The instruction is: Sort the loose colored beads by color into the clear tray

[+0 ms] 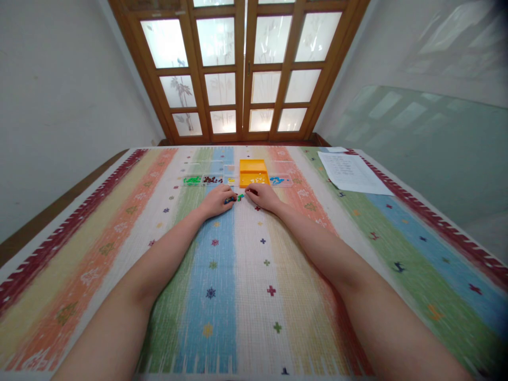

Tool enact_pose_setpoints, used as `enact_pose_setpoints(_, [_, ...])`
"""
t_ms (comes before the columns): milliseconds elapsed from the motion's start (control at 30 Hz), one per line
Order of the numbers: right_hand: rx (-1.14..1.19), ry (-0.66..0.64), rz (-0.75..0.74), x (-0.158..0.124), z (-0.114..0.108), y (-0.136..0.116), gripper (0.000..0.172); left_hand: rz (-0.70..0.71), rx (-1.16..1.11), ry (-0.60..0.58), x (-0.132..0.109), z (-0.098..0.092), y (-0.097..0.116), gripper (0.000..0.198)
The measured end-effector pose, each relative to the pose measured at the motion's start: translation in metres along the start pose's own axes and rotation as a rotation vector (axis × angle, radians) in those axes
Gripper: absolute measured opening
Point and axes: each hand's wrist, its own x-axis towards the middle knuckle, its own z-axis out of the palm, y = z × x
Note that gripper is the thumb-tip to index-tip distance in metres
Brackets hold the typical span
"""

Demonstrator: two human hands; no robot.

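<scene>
Near the middle of the table, my left hand [219, 200] is closed, its fingers around a small dark blue piece [229, 200] whose shape is mostly hidden. Just beyond those fingertips are small bright green pieces [240, 197]; whether they join the blue one I cannot tell. My right hand [262, 197] is a short way to the right, thumb and fingers pinched together. Something tiny and dark may be at its fingertips. Right behind the hands stands an open orange box [252, 165] with small white pieces [257, 180] in its front half.
Clear plastic boxes beside the orange one hold green pieces [192, 180], dark brown pieces [213, 180], yellow pieces [231, 181] and blue pieces [277, 180]. Printed paper sheets [353, 172] lie at the back right of the striped tablecloth [214, 264]. Wooden glazed doors [244, 69] stand beyond.
</scene>
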Motion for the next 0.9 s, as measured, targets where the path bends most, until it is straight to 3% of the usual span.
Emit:
enact_pose_setpoints(167, [-0.004, -0.007, 0.002, 0.0002, -0.0007, -0.0011, 0.021, 0.008, 0.004, -0.031, 0.0001, 0.0002, -0.0004, 0.027])
enact_pose_setpoints(667, [0.000, -0.014, 0.008, -0.0002, -0.0014, -0.0020, 0.022, 0.011, -0.006, -0.016, 0.0005, -0.0005, 0.0010, 0.018])
enact_pose_setpoints(900, [-0.004, -0.003, 0.000, 0.0002, -0.0015, -0.0022, 0.021, -0.064, -0.045, 0.060, 0.0016, 0.0008, 0.0004, 0.017])
